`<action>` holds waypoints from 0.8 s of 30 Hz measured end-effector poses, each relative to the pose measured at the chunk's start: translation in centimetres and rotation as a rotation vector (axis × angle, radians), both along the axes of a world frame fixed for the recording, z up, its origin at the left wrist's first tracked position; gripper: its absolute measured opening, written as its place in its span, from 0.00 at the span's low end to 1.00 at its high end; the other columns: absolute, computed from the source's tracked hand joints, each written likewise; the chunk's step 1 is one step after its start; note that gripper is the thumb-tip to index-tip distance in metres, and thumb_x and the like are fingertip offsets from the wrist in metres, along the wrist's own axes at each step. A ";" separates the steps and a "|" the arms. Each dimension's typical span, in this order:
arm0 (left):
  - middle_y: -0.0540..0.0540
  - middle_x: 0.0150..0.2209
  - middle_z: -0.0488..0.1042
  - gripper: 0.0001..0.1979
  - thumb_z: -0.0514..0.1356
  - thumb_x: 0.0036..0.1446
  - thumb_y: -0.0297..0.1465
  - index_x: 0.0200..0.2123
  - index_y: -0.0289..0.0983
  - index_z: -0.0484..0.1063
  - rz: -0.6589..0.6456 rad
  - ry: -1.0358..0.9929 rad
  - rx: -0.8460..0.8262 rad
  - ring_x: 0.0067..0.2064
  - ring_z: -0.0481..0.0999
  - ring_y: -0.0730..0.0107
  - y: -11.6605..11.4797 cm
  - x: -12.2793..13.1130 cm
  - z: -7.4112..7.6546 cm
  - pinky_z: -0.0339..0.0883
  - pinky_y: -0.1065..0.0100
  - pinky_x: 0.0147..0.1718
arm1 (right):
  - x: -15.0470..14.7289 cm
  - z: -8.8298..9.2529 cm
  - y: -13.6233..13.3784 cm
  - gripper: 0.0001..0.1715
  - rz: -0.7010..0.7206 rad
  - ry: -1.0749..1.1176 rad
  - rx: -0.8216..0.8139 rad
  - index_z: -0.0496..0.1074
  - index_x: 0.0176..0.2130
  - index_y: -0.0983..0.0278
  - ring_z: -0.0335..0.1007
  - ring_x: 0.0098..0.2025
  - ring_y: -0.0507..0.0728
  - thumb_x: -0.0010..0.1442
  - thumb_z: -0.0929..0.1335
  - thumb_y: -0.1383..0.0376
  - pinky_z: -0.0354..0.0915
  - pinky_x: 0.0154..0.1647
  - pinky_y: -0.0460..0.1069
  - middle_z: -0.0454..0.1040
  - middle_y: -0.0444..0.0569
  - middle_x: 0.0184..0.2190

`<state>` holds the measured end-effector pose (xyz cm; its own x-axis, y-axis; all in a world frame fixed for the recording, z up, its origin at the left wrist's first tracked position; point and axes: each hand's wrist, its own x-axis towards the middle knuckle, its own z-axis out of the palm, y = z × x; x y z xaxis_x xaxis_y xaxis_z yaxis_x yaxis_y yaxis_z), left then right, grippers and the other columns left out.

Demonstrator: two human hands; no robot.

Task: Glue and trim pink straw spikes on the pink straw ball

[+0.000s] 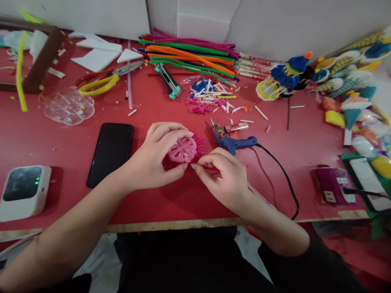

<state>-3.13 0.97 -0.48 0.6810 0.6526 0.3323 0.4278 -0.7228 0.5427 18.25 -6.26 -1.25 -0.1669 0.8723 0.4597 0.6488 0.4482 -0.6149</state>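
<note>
My left hand [161,152] curls around a round pink craft piece [182,149], thumb below and fingers over its top. Spokes cross its pale pink face, and darker pink bristly strands stick out on its right side. Close by on the right, my right hand [224,175] pinches thumb and forefinger together at the piece's lower right edge. Whatever sits between those fingertips is too small to make out. A blue glue gun [235,142] lies just beyond my right hand, its nozzle pointing away to the upper left.
Behind lie colourful pipe cleaners [189,53], a box cutter [167,81] and small cut scraps [210,95]. A phone [110,154], scissors [104,83] and a white device [26,193] are leftward. To the right, a black cord [287,179] crosses the table near a purple power socket [334,185].
</note>
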 end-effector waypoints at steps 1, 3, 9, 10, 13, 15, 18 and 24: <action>0.33 0.60 0.72 0.24 0.62 0.62 0.33 0.61 0.34 0.67 0.000 -0.003 -0.003 0.64 0.69 0.47 0.0 0.0 0.0 0.63 0.46 0.64 | 0.0 0.0 0.0 0.07 0.000 -0.008 -0.004 0.75 0.36 0.62 0.75 0.32 0.52 0.69 0.70 0.68 0.73 0.34 0.47 0.78 0.46 0.30; 0.32 0.60 0.72 0.24 0.62 0.63 0.33 0.61 0.34 0.67 0.000 -0.008 -0.009 0.64 0.69 0.47 0.0 0.0 0.1 0.63 0.45 0.64 | 0.0 0.2 -0.1 0.05 -0.002 -0.020 -0.019 0.76 0.38 0.62 0.76 0.33 0.53 0.69 0.70 0.67 0.73 0.34 0.47 0.78 0.47 0.32; 0.34 0.60 0.71 0.25 0.62 0.63 0.34 0.61 0.36 0.66 0.009 -0.009 -0.012 0.64 0.69 0.47 -0.1 0.1 0.1 0.62 0.46 0.65 | -0.2 0.9 0.1 0.05 -0.031 0.053 -0.201 0.78 0.36 0.62 0.76 0.34 0.53 0.67 0.71 0.67 0.71 0.32 0.46 0.79 0.47 0.32; 0.33 0.60 0.71 0.25 0.62 0.62 0.34 0.61 0.36 0.66 0.010 -0.012 -0.010 0.64 0.69 0.47 -0.1 0.1 0.1 0.62 0.46 0.64 | -0.3 1.0 0.1 0.05 -0.041 0.077 -0.246 0.78 0.35 0.62 0.76 0.33 0.53 0.66 0.72 0.67 0.70 0.31 0.46 0.79 0.46 0.32; 0.33 0.60 0.71 0.25 0.62 0.62 0.33 0.61 0.36 0.66 0.013 -0.016 -0.013 0.64 0.70 0.47 -0.1 0.2 0.0 0.63 0.46 0.64 | -0.6 1.1 0.2 0.05 -0.081 0.137 -0.324 0.77 0.33 0.62 0.74 0.32 0.52 0.64 0.72 0.67 0.69 0.30 0.45 0.79 0.46 0.31; 0.33 0.60 0.71 0.25 0.62 0.62 0.34 0.61 0.36 0.66 0.014 -0.020 -0.018 0.64 0.70 0.47 -0.1 0.2 0.0 0.63 0.46 0.64 | -0.8 1.1 0.1 0.06 -0.104 0.157 -0.324 0.76 0.32 0.61 0.73 0.31 0.52 0.62 0.72 0.67 0.69 0.30 0.46 0.78 0.45 0.30; 0.33 0.60 0.72 0.24 0.62 0.62 0.34 0.60 0.37 0.66 0.013 -0.022 -0.029 0.63 0.70 0.46 -0.2 0.3 0.0 0.62 0.44 0.64 | -1.2 1.0 -0.1 0.06 -0.127 0.151 -0.270 0.74 0.30 0.61 0.71 0.29 0.52 0.61 0.72 0.68 0.69 0.31 0.47 0.77 0.44 0.28; 0.35 0.60 0.73 0.25 0.63 0.61 0.34 0.60 0.40 0.66 0.032 -0.010 -0.024 0.63 0.70 0.46 -0.2 0.4 0.0 0.62 0.43 0.64 | -2.2 0.6 -0.6 0.09 -0.197 0.000 -0.115 0.71 0.29 0.60 0.70 0.27 0.52 0.60 0.70 0.70 0.66 0.29 0.47 0.76 0.43 0.26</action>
<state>-2.73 0.72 -0.47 0.6562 0.6820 0.3230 0.4453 -0.6955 0.5639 16.07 -6.81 -0.62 0.0119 0.9347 0.3552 0.7170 0.2396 -0.6546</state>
